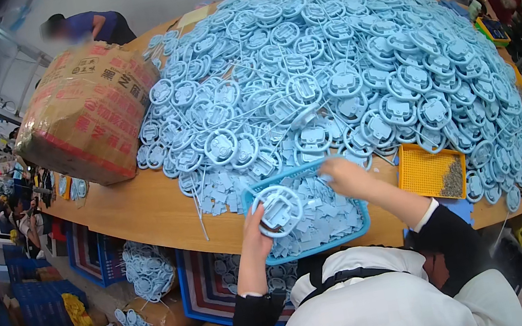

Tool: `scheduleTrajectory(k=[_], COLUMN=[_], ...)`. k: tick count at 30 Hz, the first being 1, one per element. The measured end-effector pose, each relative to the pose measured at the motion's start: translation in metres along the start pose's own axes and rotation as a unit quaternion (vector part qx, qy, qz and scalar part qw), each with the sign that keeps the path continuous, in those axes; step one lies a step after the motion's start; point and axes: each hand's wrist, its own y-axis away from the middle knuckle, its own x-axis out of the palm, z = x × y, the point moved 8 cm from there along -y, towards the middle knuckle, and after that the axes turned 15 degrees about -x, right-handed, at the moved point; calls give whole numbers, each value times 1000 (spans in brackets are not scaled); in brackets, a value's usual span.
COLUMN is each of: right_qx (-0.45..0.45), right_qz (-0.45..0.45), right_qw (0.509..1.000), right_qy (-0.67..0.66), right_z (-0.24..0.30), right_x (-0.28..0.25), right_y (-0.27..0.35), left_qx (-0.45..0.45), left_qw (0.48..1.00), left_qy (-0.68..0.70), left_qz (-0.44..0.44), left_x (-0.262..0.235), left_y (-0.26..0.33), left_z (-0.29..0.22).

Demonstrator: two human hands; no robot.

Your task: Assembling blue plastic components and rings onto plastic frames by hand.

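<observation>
My left hand [256, 233] grips a light blue plastic toy steering wheel [276, 211] by its left rim, holding it tilted over the left side of a blue basket [362, 215]. Small flat light blue plastic pieces [326, 218] fill this basket. Above its far right rim, my right hand [347, 177] has its fingers pinched together. A small light blue piece seems to show at the fingertips, partly hidden by them. More loose flat pieces [217, 191] lie on the table just beyond the basket's left end.
A big heap of matching wheels [329, 74] covers the wooden table [122, 205]. On the right sits a yellow tray [420, 173] of small grey parts [452, 179]. A large carton [87, 110] stands at the left. Filled crates and boxes [155, 314] are below. Other people work farther off.
</observation>
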Motion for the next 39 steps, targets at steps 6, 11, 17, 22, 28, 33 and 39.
scheduleTrajectory(k=[6,11,17,22,28,33,39], right_qx=[-44,-17,93,114,126,160,152], right_qz=[207,205,3,-187,-180,-179,-125], right_qw=[973,978,977,888,878,876,879], right_qy=[89,-26,-192,-405,-425,-418,-434], right_z=[-26,-19,12,46,52,55,48], right_x=[52,30,-38,-57,-65,-73,-77], right_y=[46,28,-10,-39,-50,-50,-52], left_qx=[78,149,215,246,283,321,342], left_qw=[995,988,974,947,915,887,864], left_qy=[17,22,-68,-207,-283,-329,-369], left_qz=[-56,-42,-5,5,49,44,38], left_x=[-28,5,53,95,133,133,140], left_y=[24,35,23,13,20,29,39], left_z=[-21,-53,-72,-76,-76,-75,-75])
